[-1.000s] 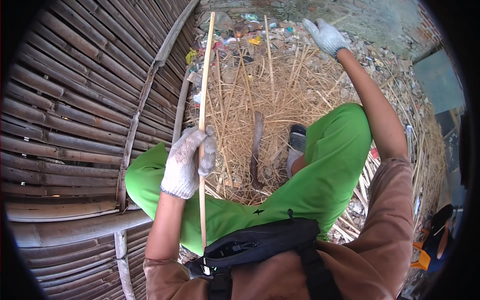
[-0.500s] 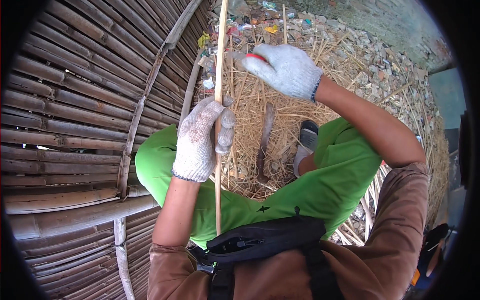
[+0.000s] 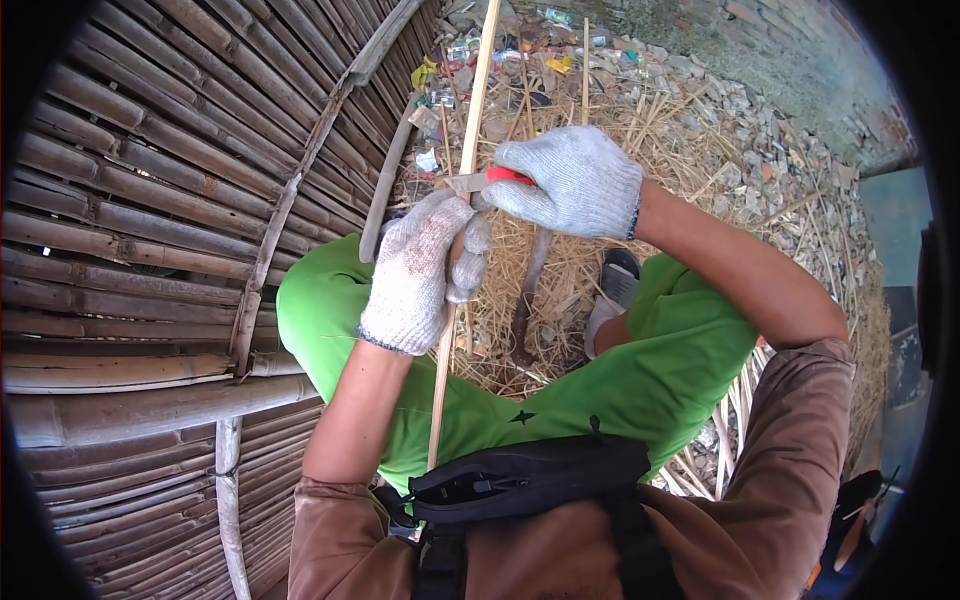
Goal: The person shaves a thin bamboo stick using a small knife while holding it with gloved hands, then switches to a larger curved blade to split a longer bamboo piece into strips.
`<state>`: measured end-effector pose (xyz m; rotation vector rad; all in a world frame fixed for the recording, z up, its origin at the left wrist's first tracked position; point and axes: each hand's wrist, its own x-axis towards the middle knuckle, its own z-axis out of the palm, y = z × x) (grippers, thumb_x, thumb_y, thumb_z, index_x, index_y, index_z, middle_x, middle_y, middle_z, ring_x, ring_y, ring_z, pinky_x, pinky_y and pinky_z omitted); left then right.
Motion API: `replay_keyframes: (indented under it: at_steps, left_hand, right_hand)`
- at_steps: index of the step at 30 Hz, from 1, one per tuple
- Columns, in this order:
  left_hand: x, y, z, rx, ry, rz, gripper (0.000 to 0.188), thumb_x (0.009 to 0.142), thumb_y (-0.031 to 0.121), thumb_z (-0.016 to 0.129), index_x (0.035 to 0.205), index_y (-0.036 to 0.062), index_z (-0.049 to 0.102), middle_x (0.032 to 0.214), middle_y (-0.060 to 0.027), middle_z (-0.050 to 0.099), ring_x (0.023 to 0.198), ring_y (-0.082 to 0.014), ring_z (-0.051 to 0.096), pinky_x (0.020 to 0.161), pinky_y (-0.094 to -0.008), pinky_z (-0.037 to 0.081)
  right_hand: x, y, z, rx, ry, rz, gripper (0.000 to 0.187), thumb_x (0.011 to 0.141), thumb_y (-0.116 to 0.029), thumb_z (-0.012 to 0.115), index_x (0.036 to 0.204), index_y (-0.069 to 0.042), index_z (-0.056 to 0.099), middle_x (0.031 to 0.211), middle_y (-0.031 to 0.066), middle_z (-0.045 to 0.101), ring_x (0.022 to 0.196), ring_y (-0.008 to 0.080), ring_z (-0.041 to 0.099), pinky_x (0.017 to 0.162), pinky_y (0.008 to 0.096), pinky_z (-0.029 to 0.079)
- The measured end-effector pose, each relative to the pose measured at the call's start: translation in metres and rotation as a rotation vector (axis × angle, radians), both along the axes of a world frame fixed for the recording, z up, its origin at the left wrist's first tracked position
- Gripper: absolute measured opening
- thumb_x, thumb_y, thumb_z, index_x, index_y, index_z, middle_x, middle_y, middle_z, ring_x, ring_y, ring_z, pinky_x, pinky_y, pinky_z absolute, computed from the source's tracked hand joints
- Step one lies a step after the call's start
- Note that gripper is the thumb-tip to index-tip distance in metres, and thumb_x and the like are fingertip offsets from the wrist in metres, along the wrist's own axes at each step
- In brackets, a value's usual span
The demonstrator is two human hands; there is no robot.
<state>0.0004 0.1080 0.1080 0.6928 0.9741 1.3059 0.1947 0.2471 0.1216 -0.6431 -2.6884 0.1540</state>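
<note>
A long, pale bamboo strip (image 3: 478, 100) runs up from my lap and away past both hands, tilted slightly to the right at its far end. My left hand (image 3: 415, 275), in a soiled white knit glove, is wrapped round its middle. My right hand (image 3: 575, 185), gloved too, grips a red-handled knife (image 3: 508, 175). The knife's short blade lies across the strip, just beyond my left fingers. Whether the edge bites into the bamboo cannot be made out.
A bamboo slat wall (image 3: 150, 190) rises close on my left. Between my legs, a dark, stick-like tool (image 3: 528, 285) lies on straw-like shavings (image 3: 640, 150). Rubble and litter spread toward a brick wall (image 3: 740, 50). A black waist bag (image 3: 530, 480) sits at my lap.
My right hand has come nearer with the knife, bringing its blade onto the strip. The strip's far end has swung right, and my left hand has shifted slightly right with it.
</note>
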Motion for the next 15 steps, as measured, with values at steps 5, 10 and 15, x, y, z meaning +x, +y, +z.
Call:
replay_keyframes:
  at_steps: [5, 10, 15]
  left_hand:
    - [-0.001, -0.006, 0.002, -0.050, 0.069, -0.007, 0.025, 0.111, 0.024, 0.057, 0.122, 0.0021, 0.062, 0.080, 0.0007, 0.059, 0.052, -0.0055, 0.044, 0.043, -0.0214, 0.032]
    - [0.001, -0.007, 0.005, -0.058, 0.068, -0.014, 0.021, 0.113, 0.022, 0.055, 0.117, 0.0032, 0.063, 0.077, 0.0001, 0.059, 0.051, -0.0077, 0.046, 0.042, -0.0235, 0.033]
    - [0.015, -0.021, 0.005, -0.083, 0.111, -0.071, 0.025, 0.111, 0.024, 0.057, 0.119, 0.0007, 0.063, 0.078, 0.0004, 0.057, 0.049, -0.0067, 0.044, 0.042, -0.0229, 0.033]
  right_hand:
    - [-0.003, 0.002, 0.003, 0.067, -0.060, -0.045, 0.047, 0.101, -0.061, 0.059, 0.098, -0.016, 0.072, 0.079, 0.0169, 0.072, 0.076, 0.0392, 0.074, 0.068, 0.0555, 0.059]
    - [-0.001, 0.012, 0.005, 0.112, -0.093, -0.114, 0.054, 0.102, -0.065, 0.054, 0.096, -0.015, 0.072, 0.079, 0.0167, 0.073, 0.077, 0.0379, 0.075, 0.067, 0.0553, 0.059]
    - [0.025, 0.061, 0.020, 0.096, -0.073, -0.377, 0.061, 0.105, -0.067, 0.046, 0.097, -0.014, 0.075, 0.085, 0.0173, 0.076, 0.080, 0.0383, 0.076, 0.071, 0.0535, 0.061]
